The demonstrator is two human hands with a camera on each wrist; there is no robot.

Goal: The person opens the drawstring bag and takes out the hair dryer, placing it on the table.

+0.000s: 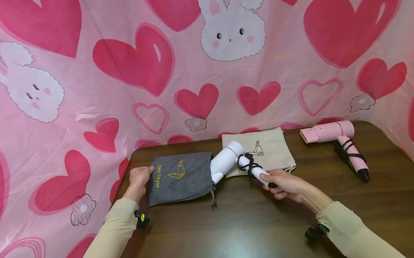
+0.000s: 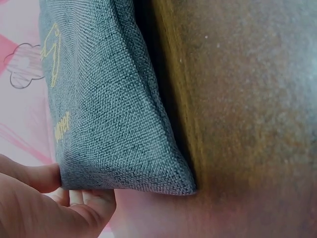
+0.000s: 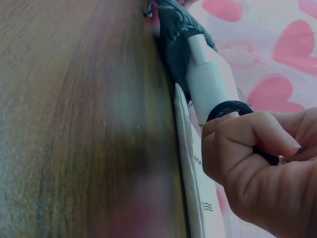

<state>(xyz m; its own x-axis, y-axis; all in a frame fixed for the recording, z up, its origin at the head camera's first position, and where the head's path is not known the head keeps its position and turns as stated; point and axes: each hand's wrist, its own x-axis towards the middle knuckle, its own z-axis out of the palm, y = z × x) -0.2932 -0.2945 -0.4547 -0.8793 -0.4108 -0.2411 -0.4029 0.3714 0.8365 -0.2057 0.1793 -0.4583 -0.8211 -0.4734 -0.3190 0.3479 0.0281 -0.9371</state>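
A dark grey drawstring pouch [image 1: 180,182] with yellow "Hair Dryer" lettering lies at the left of the table. My left hand [image 1: 140,180] pinches its closed left end between thumb and fingers, as the left wrist view also shows at the pouch's corner [image 2: 168,183]. My right hand [image 1: 287,186] grips the handle of a white hair dryer [image 1: 228,157], whose black cord [image 1: 250,164] is wound round the handle. The dryer's nozzle end sits at the pouch's mouth, its tip hidden inside. In the right wrist view the white barrel [image 3: 210,87] points into the dark opening.
A beige drawstring pouch [image 1: 273,155] with a dryer print lies flat behind the white dryer, partly covered by it. To the right rests a pink hair dryer [image 1: 329,132] with its cord wound round the handle. A heart-patterned cloth [image 1: 237,77] hangs behind the brown table [image 1: 221,240].
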